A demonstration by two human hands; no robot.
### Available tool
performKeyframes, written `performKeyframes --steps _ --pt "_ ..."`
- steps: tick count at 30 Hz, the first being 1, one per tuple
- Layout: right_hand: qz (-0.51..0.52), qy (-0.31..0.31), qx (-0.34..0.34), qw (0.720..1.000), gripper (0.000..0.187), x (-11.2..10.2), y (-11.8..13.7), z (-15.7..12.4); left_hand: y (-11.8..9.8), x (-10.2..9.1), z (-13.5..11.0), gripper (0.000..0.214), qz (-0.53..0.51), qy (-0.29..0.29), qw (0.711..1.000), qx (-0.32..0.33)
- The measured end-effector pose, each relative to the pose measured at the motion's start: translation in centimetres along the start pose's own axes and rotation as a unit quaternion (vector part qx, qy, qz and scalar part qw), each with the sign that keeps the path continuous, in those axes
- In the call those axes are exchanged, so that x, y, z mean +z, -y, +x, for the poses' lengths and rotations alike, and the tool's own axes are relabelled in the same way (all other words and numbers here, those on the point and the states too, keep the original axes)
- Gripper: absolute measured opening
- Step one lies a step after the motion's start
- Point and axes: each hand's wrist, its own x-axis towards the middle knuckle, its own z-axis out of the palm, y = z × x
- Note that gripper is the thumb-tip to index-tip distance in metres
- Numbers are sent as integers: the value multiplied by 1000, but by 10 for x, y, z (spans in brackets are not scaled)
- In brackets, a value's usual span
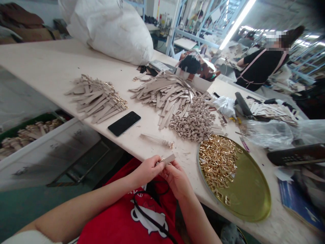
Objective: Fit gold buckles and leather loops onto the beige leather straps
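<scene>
Both hands meet at the table's near edge over my lap. My left hand and my right hand are both closed, pinching one short beige strap between their fingertips. A small gold piece seems to sit at the strap's left end. Just beyond lies a finished strap with a gold buckle. To the right stands a round gold tray holding several gold buckles. Behind it is a heap of small beige loops.
A black phone lies left of my hands. Piles of beige straps and buckled straps lie farther back. A big white sack sits at the rear. Another person works at the far right. A calculator and plastic bags lie to the right.
</scene>
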Motion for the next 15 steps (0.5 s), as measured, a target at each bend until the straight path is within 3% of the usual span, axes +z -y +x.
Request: performKeyframes --steps 8,11,15 --pt "-8 38 3 999 14 3 6 -4 -5 -2 -1 23 -62 42 997 -11" --pt "-95 8 -50 994 11 0 8 -4 -7 -3 -2 21 -41 43 998 -7" --pt "-230 -24 -118 966 12 -5 9 -1 -9 -4 -4 21 5 52 999 1"
